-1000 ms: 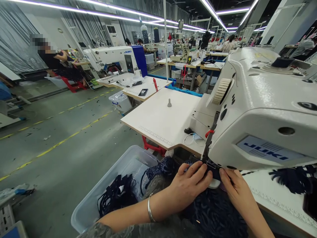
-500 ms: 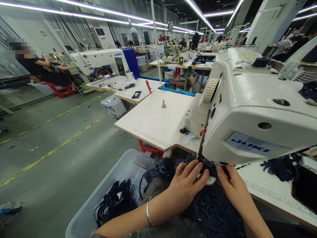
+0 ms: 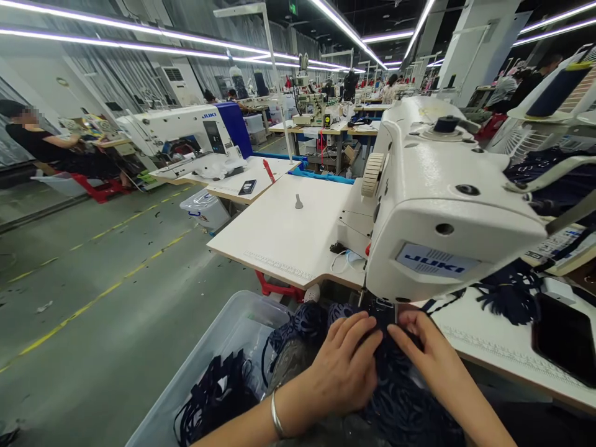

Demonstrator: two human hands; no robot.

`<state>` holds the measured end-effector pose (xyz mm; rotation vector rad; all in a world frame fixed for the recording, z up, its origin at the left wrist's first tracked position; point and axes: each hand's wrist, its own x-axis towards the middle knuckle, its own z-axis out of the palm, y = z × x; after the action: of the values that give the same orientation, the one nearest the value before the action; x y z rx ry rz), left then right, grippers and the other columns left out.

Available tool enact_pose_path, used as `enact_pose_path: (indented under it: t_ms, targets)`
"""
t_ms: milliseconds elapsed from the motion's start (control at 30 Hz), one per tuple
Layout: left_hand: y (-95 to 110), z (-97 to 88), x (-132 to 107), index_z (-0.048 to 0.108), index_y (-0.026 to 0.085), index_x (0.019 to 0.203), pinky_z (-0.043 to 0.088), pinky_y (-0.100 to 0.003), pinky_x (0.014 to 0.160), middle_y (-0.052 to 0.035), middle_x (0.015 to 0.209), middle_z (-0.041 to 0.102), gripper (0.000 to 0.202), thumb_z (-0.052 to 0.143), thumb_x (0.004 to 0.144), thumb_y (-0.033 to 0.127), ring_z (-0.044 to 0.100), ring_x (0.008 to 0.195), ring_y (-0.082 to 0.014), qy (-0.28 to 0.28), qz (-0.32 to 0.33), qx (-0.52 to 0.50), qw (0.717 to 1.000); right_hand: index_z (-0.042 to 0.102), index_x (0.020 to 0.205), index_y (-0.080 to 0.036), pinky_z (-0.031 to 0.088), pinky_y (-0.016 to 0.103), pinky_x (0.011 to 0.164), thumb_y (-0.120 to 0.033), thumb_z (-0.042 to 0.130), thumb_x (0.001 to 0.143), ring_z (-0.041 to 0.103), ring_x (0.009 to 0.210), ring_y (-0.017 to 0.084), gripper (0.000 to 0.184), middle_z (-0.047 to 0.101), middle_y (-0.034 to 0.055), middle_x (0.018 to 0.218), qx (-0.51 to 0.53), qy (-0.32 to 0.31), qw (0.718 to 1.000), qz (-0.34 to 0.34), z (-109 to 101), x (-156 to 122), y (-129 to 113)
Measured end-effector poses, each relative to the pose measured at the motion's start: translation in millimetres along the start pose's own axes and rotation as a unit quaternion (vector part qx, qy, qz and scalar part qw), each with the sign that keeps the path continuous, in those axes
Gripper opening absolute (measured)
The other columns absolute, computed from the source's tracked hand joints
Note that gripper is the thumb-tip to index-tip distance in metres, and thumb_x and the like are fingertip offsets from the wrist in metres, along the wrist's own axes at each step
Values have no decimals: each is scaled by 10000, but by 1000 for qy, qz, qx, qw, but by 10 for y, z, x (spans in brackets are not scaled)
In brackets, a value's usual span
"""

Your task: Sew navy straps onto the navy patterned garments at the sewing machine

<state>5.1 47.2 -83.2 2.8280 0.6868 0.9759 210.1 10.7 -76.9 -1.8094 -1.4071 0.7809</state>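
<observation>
A white JUKI sewing machine (image 3: pixel 447 230) stands over both hands, its needle area low at the front. Under it lies a dark navy fabric strip (image 3: pixel 382 314). My left hand (image 3: pixel 347 357), with a silver bangle at the wrist, presses curled fingers on the strip's left side. From the right, my right hand (image 3: pixel 426 341) pinches the strip's edge between thumb and fingers. The fingertips partly hide the strip. A heap of dark navy cords or straps (image 3: pixel 400 391) hangs below the hands, over my lap.
A clear plastic bin (image 3: pixel 190 357) with dark straps sits at lower left. The white table (image 3: pixel 274 233) bears a small grey peg. A phone (image 3: pixel 563 338) and a dark strap bundle (image 3: pixel 507 292) lie at right. Another JUKI machine (image 3: pixel 186 133) and a seated person are further left.
The view has shifted, so the machine sits further left and more of its right side shows. Both hands stay at the needle area; the strip now shows less between them.
</observation>
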Motion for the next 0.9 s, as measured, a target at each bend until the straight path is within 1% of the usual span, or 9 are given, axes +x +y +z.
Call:
enact_pose_path:
  t_ms: [67, 133, 267, 367, 467, 567, 633, 733, 900]
  targets:
    - [10, -33, -31, 314, 77, 1385, 349, -421, 1056, -201, 1261, 543, 515, 455, 918, 242, 401, 1321, -275, 9, 51, -95, 994, 616, 853, -242, 505, 239, 647, -475, 537, 902, 641, 717, 163, 251, 670, -4, 774, -12, -62, 996, -67, -95, -179, -169]
    - [12, 4, -46, 336, 77, 1359, 373, -412, 1041, -200, 1202, 573, 556, 412, 955, 451, 488, 1234, -271, -29, 84, -205, 975, 629, 726, -244, 519, 228, 705, -386, 573, 903, 643, 722, 147, 234, 673, -17, 730, -5, -125, 971, -202, -199, -376, -398]
    - [-4, 191, -41, 589, 186, 821, 398, -393, 977, -46, 716, 604, 700, 200, 871, 767, 596, 729, -190, -160, 40, -334, 928, 660, 765, -250, 524, 179, 719, -323, 585, 908, 676, 739, 113, 177, 728, -15, 827, 36, -152, 928, -338, -367, -639, -684]
    - [-110, 226, -47, 534, 185, 660, 416, -286, 674, -28, 633, 541, 790, 149, 782, 864, 502, 607, -159, -232, -56, -330, 913, 696, 876, -256, 538, 193, 703, -304, 566, 915, 690, 745, 134, 143, 737, 0, 831, 44, -50, 958, -280, -470, -701, -532]
    - [-349, 101, -85, 482, 168, 626, 283, -239, 531, 2, 616, 468, 671, 236, 902, 728, 401, 553, -114, -308, -172, -314, 882, 734, 873, -259, 546, 214, 634, -302, 616, 875, 687, 723, 162, 126, 740, 12, 855, 82, 178, 974, -110, -572, -677, -210]
    - [-692, -127, -189, 473, 166, 602, 239, -225, 502, 37, 554, 365, 600, 312, 936, 639, 293, 516, -99, -362, -261, -327, 833, 745, 851, -225, 493, 207, 486, -367, 734, 767, 618, 561, 131, 165, 734, 26, 839, 197, 400, 892, 67, -726, -585, 50]
    - [-955, -316, -311, 551, 162, 651, 259, -215, 515, 30, 578, 403, 562, 398, 901, 641, 318, 542, -107, -377, -289, -341, 811, 743, 896, -208, 438, 197, 441, -373, 788, 702, 552, 507, 89, 259, 724, 37, 861, 281, 478, 823, 121, -883, -517, 160]
    - [-1340, -637, -571, 643, 165, 703, 280, -208, 541, 21, 607, 454, 484, 527, 835, 616, 343, 569, -116, -367, -369, -335, 786, 730, 838, -214, 382, 224, 415, -354, 791, 680, 502, 478, 57, 220, 709, 53, 992, 341, 542, 755, 144, -1158, -437, 315]
    - [-1710, -1128, -1005, 697, 177, 688, 280, -200, 501, 34, 521, 429, 443, 634, 727, 614, 345, 511, -115, -310, -475, -312, 762, 684, 641, -241, 447, 358, 490, -181, 734, 658, 563, 500, 95, 80, 711, 48, 1063, 355, 572, 722, 157, -1363, -338, 643]
